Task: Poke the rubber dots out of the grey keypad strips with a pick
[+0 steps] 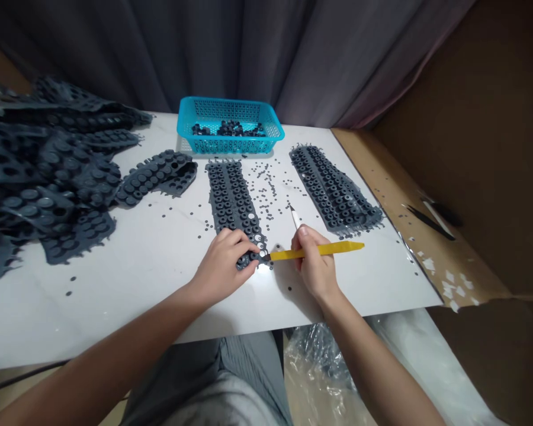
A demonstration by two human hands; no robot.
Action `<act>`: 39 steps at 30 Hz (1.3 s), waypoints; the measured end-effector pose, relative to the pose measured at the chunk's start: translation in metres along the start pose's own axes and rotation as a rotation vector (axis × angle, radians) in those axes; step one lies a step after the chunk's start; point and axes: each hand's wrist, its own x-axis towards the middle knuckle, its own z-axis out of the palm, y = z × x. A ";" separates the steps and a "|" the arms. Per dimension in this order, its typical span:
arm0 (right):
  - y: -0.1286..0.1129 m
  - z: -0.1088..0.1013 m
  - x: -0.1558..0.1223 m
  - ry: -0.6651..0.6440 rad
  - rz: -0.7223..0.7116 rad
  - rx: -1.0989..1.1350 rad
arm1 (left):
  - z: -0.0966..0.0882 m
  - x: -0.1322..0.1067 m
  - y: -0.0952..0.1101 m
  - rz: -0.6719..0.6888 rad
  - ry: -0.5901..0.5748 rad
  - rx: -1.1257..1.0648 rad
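A grey curtain (231, 53) hangs behind a white table (137, 284), with brown cardboard (484, 148) closing off the right side. On the far left of the table lies a big heap of dark rubber sheets (39, 171) studded with round buttons, and just beside it one smaller loose sheet (157, 174). At the back, near the middle, stands a blue plastic basket (230, 125) with a thin layer of small dark rubber rings in it. In front of the basket a long rubber strip (233, 201) runs toward the person. The left hand (224, 266) presses down on the near end of that strip, fingers together and curled over it. Tiny dark punched-out dots (270, 189) are scattered over the table between the strip and the next one. The right hand (313, 263) has its fingers clamped on a yellow tool (320, 251), held level, its tip touching the strip's near end just beside the left fingers; a thin white pen-like thing (294, 216) also sticks up out of this hand. Further right lies a second rubber strip (333, 189), untouched. On the cardboard at the far right rest dark tweezers (426, 220) and bits of white paper (448, 284). Below the table edge sits a clear plastic bag (320, 367).
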 end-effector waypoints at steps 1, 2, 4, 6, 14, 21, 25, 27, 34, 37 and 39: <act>-0.002 0.001 0.000 -0.014 -0.015 -0.028 | 0.000 0.000 0.000 0.000 0.002 -0.002; -0.003 0.002 0.000 -0.028 -0.030 -0.053 | 0.000 0.000 -0.001 0.001 0.005 -0.003; -0.006 0.004 0.000 -0.044 -0.056 -0.090 | 0.001 0.000 -0.001 0.006 0.007 -0.003; -0.008 0.005 0.001 -0.045 -0.071 -0.107 | 0.001 0.000 -0.001 0.010 0.010 -0.003; -0.010 0.005 0.003 -0.045 -0.081 -0.138 | 0.001 0.001 -0.001 0.007 0.015 -0.012; -0.013 0.006 0.004 -0.078 -0.082 -0.206 | 0.002 0.002 -0.001 0.012 0.016 -0.020; -0.013 0.014 0.002 -0.196 -0.018 -0.234 | 0.001 0.002 0.000 0.020 0.019 -0.016; -0.010 0.019 0.000 -0.220 -0.008 -0.277 | 0.000 0.002 0.000 0.022 0.020 -0.016; 0.006 0.018 -0.003 -0.168 0.021 -0.241 | 0.001 0.002 0.000 0.027 0.008 -0.008; 0.012 0.017 -0.003 -0.155 0.060 -0.157 | 0.000 0.001 0.000 0.027 0.004 -0.011; 0.013 0.017 -0.003 -0.147 0.071 -0.134 | 0.000 0.001 0.000 0.028 0.004 -0.010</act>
